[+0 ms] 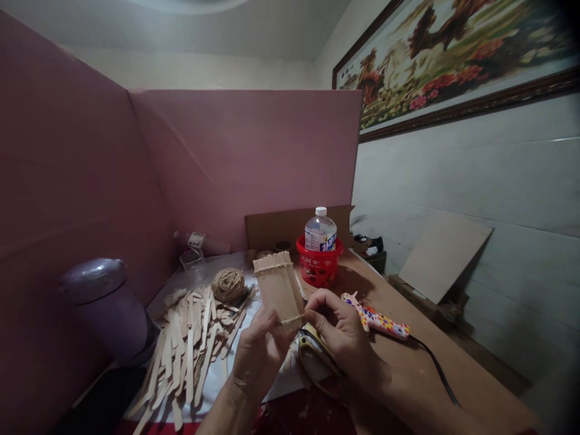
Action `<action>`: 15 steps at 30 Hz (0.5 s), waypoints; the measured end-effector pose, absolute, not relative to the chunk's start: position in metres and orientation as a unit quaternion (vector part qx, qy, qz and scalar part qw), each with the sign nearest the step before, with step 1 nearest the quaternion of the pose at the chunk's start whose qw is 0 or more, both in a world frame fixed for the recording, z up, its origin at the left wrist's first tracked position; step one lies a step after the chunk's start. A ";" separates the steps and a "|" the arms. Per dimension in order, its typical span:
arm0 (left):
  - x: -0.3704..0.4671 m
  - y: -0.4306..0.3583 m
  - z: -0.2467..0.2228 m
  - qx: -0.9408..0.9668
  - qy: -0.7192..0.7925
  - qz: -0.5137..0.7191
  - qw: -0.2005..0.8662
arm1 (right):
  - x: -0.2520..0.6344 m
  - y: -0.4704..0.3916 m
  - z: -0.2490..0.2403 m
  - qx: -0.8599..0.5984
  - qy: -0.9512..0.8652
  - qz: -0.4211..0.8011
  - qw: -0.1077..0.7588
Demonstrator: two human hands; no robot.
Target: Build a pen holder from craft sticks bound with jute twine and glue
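A small panel of wooden craft sticks, side by side, stands tilted up in my left hand, whose thumb and fingers grip its lower end. Bands of twine cross it near the top and bottom. My right hand pinches at the panel's lower right corner, where the bottom twine ends; the exact grip is partly hidden by the fingers. Under the right hand lies a scissors-like tool with yellow and dark handles, partly covered. Left of my hands, loose craft sticks are heaped on a white sheet.
A ball of twine sits behind the stick heap. Farther back, a red bucket holds a plastic bottle. A flower-patterned glue gun with a black cord lies at right. A purple lidded container stands at left.
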State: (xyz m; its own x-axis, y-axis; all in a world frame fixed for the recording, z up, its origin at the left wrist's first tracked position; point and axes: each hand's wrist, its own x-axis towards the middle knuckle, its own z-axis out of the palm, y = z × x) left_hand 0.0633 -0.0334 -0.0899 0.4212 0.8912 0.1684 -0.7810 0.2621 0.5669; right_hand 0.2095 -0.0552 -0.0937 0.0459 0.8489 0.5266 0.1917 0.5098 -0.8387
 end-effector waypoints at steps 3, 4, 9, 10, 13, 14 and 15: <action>0.064 -0.033 -0.091 0.297 0.083 0.520 0.797 | 0.210 -0.056 -0.094 -0.402 -0.635 0.267 0.603; 0.064 -0.033 -0.091 0.297 0.078 0.515 0.800 | 0.210 -0.056 -0.094 -0.401 -0.636 0.264 0.604; 0.063 -0.032 -0.092 0.281 0.063 0.508 0.811 | 0.208 -0.059 -0.094 -0.409 -0.638 0.252 0.602; 0.063 -0.032 -0.093 0.276 0.064 0.507 0.814 | 0.208 -0.059 -0.093 -0.408 -0.635 0.256 0.604; 0.061 -0.030 -0.094 0.275 0.064 0.502 0.818 | 0.207 -0.058 -0.092 -0.398 -0.615 0.286 0.618; 0.060 -0.030 -0.095 0.278 0.062 0.500 0.818 | 0.207 -0.057 -0.091 -0.389 -0.607 0.306 0.622; 0.060 -0.030 -0.095 0.283 0.057 0.498 0.818 | 0.207 -0.057 -0.090 -0.378 -0.598 0.330 0.625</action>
State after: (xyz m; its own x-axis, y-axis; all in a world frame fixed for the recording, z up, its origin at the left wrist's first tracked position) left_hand 0.0596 -0.0298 -0.0948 0.4978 0.8466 0.1882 -0.7816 0.3438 0.5205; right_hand 0.2068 -0.0569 -0.0902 0.0657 0.8649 0.4977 0.0396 0.4961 -0.8673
